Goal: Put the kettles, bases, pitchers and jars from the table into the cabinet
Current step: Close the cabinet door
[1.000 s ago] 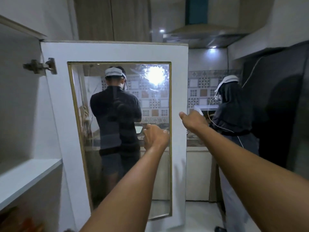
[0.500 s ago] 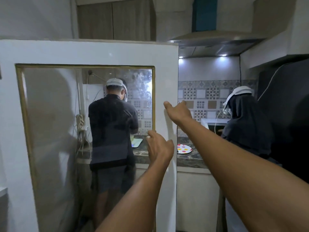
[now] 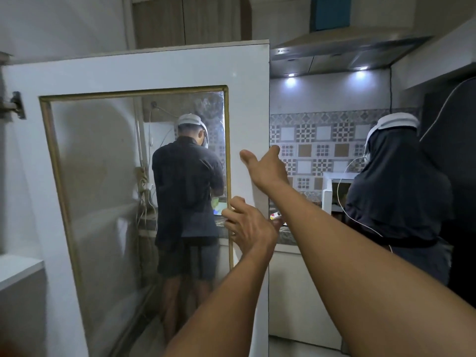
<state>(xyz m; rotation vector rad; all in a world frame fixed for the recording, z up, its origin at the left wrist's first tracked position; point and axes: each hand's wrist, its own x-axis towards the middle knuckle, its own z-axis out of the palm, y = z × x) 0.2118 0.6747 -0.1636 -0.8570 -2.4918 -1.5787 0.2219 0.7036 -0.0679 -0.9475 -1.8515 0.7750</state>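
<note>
1. A dim kitchen: patterned square wall tiles (image 3: 319, 148) run beyond both hands, a steel range hood (image 3: 342, 51) with two small lit lamps hangs above the right hand, and a marbled stone counter (image 3: 286, 234) runs just past the left hand.
2. The cabinet door (image 3: 159, 73) stands swung out, a flat white panel with a brass-coloured strip framing one clear glass pane (image 3: 108, 189); a metal hinge (image 3: 15, 105) shows far to the left of the left hand.
3. The right hand (image 3: 265, 168) is open wide, thumb on the near face and fingers curled over the free edge of the door.
4. The left hand (image 3: 248, 228), below the right one, is loosely curled and empty, with its fingertips at the brass strip.
5. One white shelf (image 3: 18, 270) of the cabinet shows at the lower left, its visible part bare; kettles, bases, pitchers and jars are out of view.
6. Two people stand with their backs turned, one behind the glass, one to the right of the right hand.
</note>
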